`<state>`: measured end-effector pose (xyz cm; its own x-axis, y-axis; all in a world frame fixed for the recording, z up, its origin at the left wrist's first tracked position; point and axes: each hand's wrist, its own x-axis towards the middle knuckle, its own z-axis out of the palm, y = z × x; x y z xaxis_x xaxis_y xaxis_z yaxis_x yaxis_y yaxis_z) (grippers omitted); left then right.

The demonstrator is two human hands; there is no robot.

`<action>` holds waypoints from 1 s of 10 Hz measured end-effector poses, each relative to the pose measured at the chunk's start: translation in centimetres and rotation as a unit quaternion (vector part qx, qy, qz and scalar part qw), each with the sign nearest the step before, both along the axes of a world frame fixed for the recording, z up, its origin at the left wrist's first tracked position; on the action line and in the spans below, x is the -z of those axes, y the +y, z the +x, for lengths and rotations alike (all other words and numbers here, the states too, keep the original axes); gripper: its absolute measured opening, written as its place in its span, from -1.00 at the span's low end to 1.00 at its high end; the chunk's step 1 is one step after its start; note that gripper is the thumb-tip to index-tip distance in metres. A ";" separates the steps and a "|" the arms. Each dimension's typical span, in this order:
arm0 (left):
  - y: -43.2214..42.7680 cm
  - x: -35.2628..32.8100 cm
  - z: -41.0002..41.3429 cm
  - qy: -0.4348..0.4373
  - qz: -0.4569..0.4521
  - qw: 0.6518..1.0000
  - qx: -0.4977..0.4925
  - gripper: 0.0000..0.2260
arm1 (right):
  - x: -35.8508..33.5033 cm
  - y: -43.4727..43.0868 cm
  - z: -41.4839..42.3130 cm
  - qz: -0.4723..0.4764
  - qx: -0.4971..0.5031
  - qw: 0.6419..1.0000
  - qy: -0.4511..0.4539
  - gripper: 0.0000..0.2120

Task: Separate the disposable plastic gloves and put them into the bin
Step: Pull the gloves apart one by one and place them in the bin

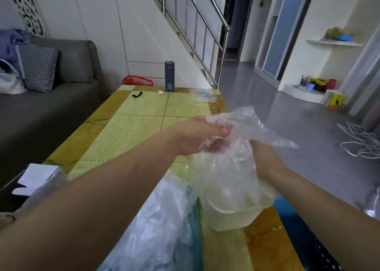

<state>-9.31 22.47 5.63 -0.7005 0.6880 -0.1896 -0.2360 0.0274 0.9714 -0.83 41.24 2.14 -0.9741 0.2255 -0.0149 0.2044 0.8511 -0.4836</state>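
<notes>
Left hand (197,136): fingers curled, pinching glove (244,120).
Right hand (265,157): at the glove; fingers hidden by film, grip could not be told.
Glove: was held above bin (236,217), near worktop's (131,131) right edge.

Both bare forearms reach forward and converge above the bin (236,214). The left hand (197,136) pinches the plastic gloves (243,121) between curled fingers and thumb. The right hand (265,157) sits just beside it, nearer the bin, its fingers hidden in the film.
</notes>
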 end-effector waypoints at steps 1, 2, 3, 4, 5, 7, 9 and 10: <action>2.5 3.0 -1.6 0.073 -0.114 0.988 -0.073 -0.86 | 0.9 1.6 0.2 -0.024 -0.014 0.999 0.034 -0.79; 4.5 4.9 -1.4 0.101 -0.169 0.971 -0.138 -0.88 | 1.3 3.6 0.3 -0.032 0.005 0.999 0.037 -0.49; 5.8 6.4 -1.7 0.117 -0.222 0.955 -0.156 -0.93 | 0.3 4.3 1.1 -0.031 0.012 0.989 0.141 -0.28; 6.4 6.7 -1.4 0.178 -0.311 0.926 -0.120 -0.88 | -1.0 3.1 1.9 -0.056 -0.074 0.974 0.204 -0.39; 6.1 6.6 -0.7 0.228 -0.332 0.903 -0.145 -0.93 | -1.1 0.8 1.8 -0.118 -0.134 0.982 0.065 -0.57; 4.3 6.8 -1.1 0.180 -0.236 0.923 -0.245 -0.74 | 0.7 -2.5 -0.1 -0.008 -0.156 0.970 -0.187 -0.28; -0.8 5.7 2.8 0.240 -0.251 0.900 -0.264 -0.52 | 4.5 -5.3 -0.7 0.087 -0.149 0.945 -0.276 -0.37; -2.1 6.5 6.1 0.186 -0.277 0.916 -0.225 -0.32 | 4.4 -6.9 0.3 0.130 -0.137 0.940 -0.284 -0.45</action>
<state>-3.18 20.40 -0.88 -0.9763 0.1851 -0.1121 0.0008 0.5211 0.8535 -0.51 34.39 -2.22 -0.8480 0.0359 -0.5287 0.1234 0.9836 -0.1312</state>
